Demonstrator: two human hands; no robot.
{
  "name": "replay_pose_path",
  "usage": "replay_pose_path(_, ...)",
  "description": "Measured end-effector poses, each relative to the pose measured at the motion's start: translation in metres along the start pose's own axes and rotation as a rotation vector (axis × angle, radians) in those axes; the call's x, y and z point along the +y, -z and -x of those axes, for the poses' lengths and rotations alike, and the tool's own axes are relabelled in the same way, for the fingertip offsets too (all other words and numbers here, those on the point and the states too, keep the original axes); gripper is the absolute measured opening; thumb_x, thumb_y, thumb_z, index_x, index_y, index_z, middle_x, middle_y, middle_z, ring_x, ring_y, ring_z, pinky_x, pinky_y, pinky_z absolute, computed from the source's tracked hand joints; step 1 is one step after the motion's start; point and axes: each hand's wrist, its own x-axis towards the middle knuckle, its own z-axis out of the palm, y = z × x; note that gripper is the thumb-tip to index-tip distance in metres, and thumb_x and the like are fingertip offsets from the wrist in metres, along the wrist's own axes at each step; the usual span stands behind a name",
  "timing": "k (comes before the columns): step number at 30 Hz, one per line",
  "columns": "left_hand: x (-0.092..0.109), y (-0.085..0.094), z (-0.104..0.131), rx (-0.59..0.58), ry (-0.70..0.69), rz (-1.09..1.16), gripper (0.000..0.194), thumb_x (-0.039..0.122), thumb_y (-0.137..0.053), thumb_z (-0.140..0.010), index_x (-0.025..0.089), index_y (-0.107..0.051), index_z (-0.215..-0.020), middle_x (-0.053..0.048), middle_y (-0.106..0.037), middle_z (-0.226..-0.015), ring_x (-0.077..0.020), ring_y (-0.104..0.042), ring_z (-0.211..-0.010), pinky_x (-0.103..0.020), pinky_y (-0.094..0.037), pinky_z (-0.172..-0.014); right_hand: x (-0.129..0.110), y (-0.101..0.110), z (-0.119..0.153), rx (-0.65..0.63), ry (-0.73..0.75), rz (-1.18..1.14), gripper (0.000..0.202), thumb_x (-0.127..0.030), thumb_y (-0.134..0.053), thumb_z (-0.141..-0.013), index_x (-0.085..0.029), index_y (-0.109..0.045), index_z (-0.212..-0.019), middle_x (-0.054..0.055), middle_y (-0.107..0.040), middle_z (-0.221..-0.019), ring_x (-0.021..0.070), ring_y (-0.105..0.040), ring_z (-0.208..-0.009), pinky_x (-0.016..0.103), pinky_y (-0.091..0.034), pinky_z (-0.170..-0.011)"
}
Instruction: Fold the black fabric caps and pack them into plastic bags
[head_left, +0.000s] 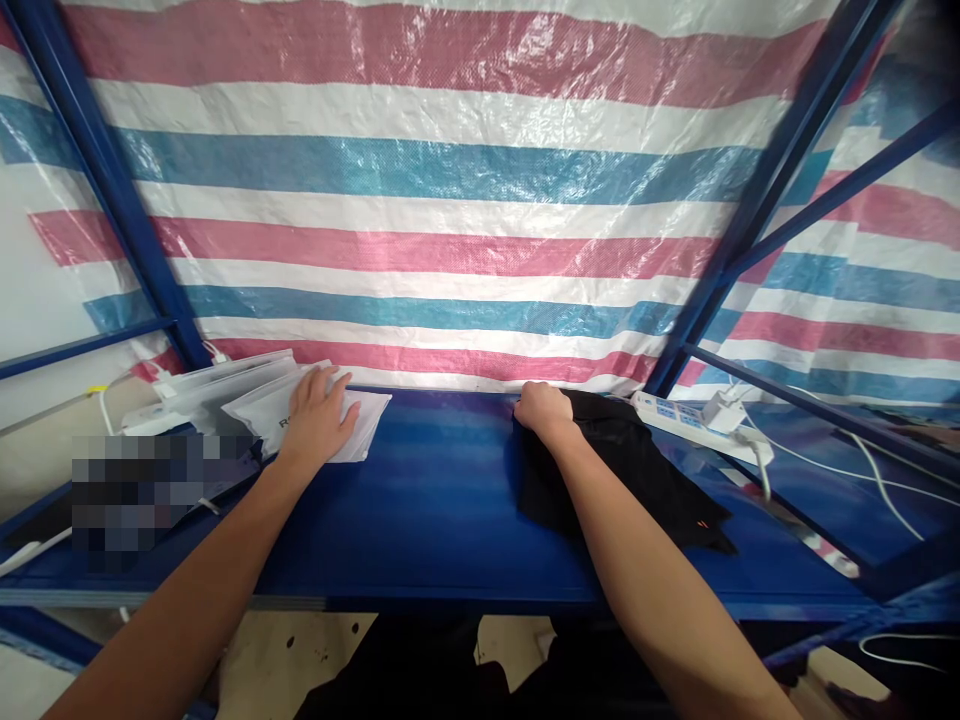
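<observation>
White plastic bags lie in a loose stack at the left of the blue table. My left hand rests on the uppermost bag with its fingers spread; dark lettering shows beside it. Toward the right, a black garment lies crumpled on the tabletop, with a small orange mark near its lower right end. My right hand is closed on the garment's upper left edge, and its fingertips are hidden.
A white power strip with plugs and cables sits right of the garment. Another white strip is behind the bags at left. Blue metal posts frame the table; a striped sheet hangs behind.
</observation>
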Motion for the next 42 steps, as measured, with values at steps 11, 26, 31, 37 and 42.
replay_pose_path(11, 0.042, -0.013, 0.011, -0.367, -0.095, 0.475, 0.064, 0.060, -0.034, -0.115, 0.020, -0.060, -0.157, -0.013, -0.061, -0.160, -0.0313, -0.048, -0.156, -0.051, -0.033, -0.134, -0.045, 0.001, 0.022, -0.324, 0.447, -1.241, 0.045, -0.022, -0.057, -0.109, -0.018, -0.051, -0.154, 0.016, -0.078, -0.128, 0.0237, -0.084, -0.101, 0.039, -0.070, -0.087)
replay_pose_path(26, 0.030, -0.033, 0.014, -0.429, -0.202, 0.314, 0.046, 0.054, -0.060, -0.104, 0.033, -0.078, -0.141, -0.008, -0.062, -0.162, -0.0410, -0.043, -0.160, -0.065, -0.035, -0.131, -0.031, -0.015, 0.018, -0.464, 0.529, -0.645, 0.022, -0.040, -0.074, -0.101, -0.020, -0.080, -0.106, 0.008, -0.082, -0.098, 0.0196, -0.076, -0.072, 0.029, -0.064, -0.062)
replay_pose_path(31, 0.041, -0.015, 0.004, -0.250, -0.205, 0.357, 0.038, 0.037, -0.057, -0.103, 0.028, -0.081, -0.130, -0.008, -0.069, -0.152, -0.0363, -0.053, -0.151, -0.058, -0.040, -0.130, -0.023, -0.008, 0.007, 0.028, 0.305, -0.503, 0.029, -0.043, -0.059, -0.110, -0.020, -0.077, -0.111, 0.013, -0.082, -0.101, 0.0290, -0.081, -0.091, 0.040, -0.065, -0.083)
replay_pose_path(37, 0.150, 0.042, 0.027, -0.442, -0.521, 0.634, 0.037, 0.048, -0.054, -0.113, 0.029, -0.078, -0.135, -0.008, -0.076, -0.133, -0.0269, -0.069, -0.125, -0.042, -0.054, -0.114, -0.001, -0.011, -0.004, 0.062, 0.044, -0.146, 0.048, -0.053, -0.057, -0.109, -0.016, -0.071, -0.136, 0.023, -0.076, -0.131, 0.0418, -0.074, -0.123, 0.051, -0.057, -0.102)
replay_pose_path(42, 0.218, 0.039, 0.062, -0.506, -0.664, 0.565, 0.046, 0.058, -0.073, -0.102, 0.027, -0.079, -0.136, -0.012, -0.074, -0.127, -0.0313, -0.070, -0.113, -0.048, -0.059, -0.100, 0.001, -0.020, -0.011, -0.080, 0.107, -0.217, 0.053, -0.058, -0.063, -0.106, -0.013, -0.071, -0.134, 0.025, -0.075, -0.133, 0.0384, -0.075, -0.123, 0.046, -0.058, -0.103)
